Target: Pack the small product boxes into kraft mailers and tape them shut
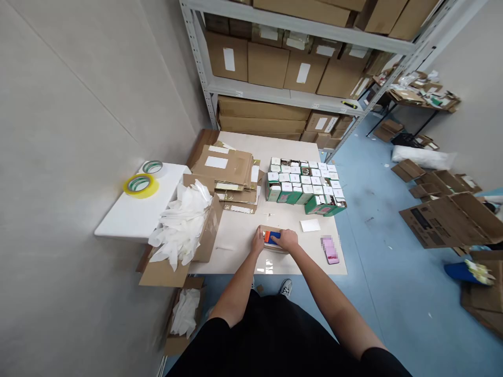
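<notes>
A small cardboard box (280,250) lies near the front of the table. My left hand (257,241) grips its left end, fingers closed against the side. On top of the box is a blue and orange tape dispenser (272,237), and my right hand (287,240) is closed around its right part. The dispenser's underside and any tape beneath it are hidden. Just right of my right hand lies a white card (310,225), and past it a pink phone-like item (330,250), partly blurred.
Several white and green small boxes (302,180) stand in rows behind. Flattened cartons (228,167) are stacked back left, beside an open carton (207,230) of white paper. Tape rolls (140,185) rest on a white ledge (129,214). Loaded shelving (275,94) rises behind the table.
</notes>
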Motion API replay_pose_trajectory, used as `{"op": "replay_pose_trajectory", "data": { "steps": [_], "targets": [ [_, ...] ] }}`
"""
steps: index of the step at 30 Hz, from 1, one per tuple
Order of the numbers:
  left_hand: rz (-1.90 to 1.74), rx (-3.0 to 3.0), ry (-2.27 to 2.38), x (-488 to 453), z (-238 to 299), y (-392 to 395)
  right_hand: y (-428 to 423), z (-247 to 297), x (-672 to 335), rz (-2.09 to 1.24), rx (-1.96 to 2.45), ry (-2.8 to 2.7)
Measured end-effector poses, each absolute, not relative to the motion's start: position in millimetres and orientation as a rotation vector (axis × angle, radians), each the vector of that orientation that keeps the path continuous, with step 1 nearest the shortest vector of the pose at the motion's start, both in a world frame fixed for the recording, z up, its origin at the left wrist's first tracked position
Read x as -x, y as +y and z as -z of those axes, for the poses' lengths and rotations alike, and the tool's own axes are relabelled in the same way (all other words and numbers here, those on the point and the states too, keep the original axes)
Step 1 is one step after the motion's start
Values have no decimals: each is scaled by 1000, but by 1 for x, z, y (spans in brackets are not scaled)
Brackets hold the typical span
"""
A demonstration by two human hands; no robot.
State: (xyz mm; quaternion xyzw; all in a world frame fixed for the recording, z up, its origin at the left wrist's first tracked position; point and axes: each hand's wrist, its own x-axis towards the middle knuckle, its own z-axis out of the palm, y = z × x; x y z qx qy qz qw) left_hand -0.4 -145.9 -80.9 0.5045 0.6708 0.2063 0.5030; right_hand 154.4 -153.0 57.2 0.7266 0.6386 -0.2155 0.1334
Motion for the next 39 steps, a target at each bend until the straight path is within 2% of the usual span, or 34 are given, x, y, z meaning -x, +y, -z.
{"op": "replay_pose_trajectory", "data": {
  "steps": [18, 28, 39],
  "targets": [
    [-293, -1413, 1455, -105, 76, -161, -185, -58, -285, 780, -2257, 1591],
    [-227, -1480, 1528, -110, 66, -163, -251, -65, -424, 755, -2403, 1328],
    [-126, -1458, 1511, -101, 68, -156, -257, -55, -424, 762, -2417, 1323]
  ]
}}
